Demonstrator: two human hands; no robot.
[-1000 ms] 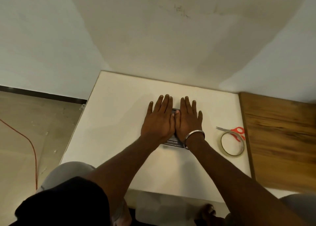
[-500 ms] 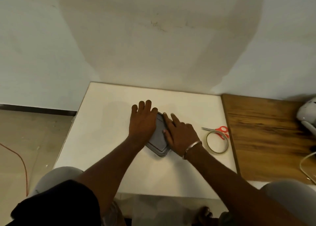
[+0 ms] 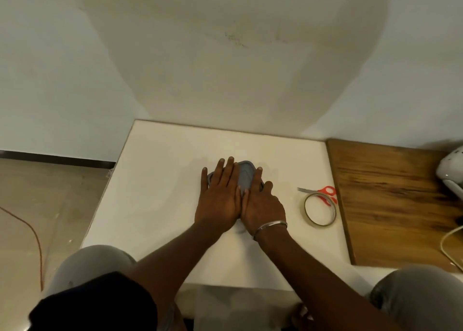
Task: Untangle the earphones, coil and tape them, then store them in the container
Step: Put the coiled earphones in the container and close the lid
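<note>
At frame centre, left hand (image 3: pixel 220 195) and right hand (image 3: pixel 263 206) lie flat, fingers straight, pressing the container lid (image 3: pixel 246 173). We see no earphones (presumably inside); only closing remains, we judge.

Both hands flat on the grey container (image 3: pixel 245 174) lid mid-table (image 3: pixel 160 180), left hand (image 3: pixel 220 198) and right hand (image 3: pixel 263 205) side by side, fingers straight. Tape roll (image 3: pixel 320 209) and red scissors (image 3: pixel 323 193) sit touching near the table's right edge.
</note>
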